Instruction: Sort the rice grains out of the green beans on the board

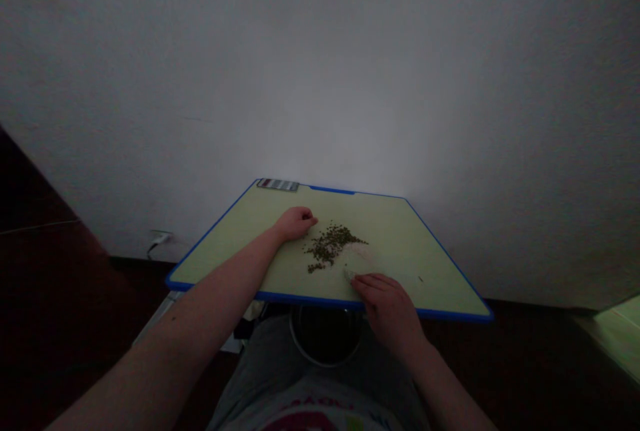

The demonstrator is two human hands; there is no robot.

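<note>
On a pale yellow-green board [390, 224] with a blue rim lies a loose spread of small brown-green grains [330, 244], lentil-like in size. A thin whitish patch [357, 254] borders the spread on its right. My left hand [296, 223] rests on the board just left of the grains, its fingers curled in; whatever they pinch is hidden. At the near edge, my right hand [387, 301] is closed, thumb and fingers pressed on a small pale piece [349, 275] whose kind I cannot make out. Below that edge, a round metal bowl [326, 361] sits on my lap, its inside dark.
A flat dark object with a grey-striped face [277, 185] lies at the board's far left corner. One tiny dark bit [421, 279] is at the right. A grey wall [330, 84] rises behind the board, with a plugged-in cable [159, 241] low on the left.
</note>
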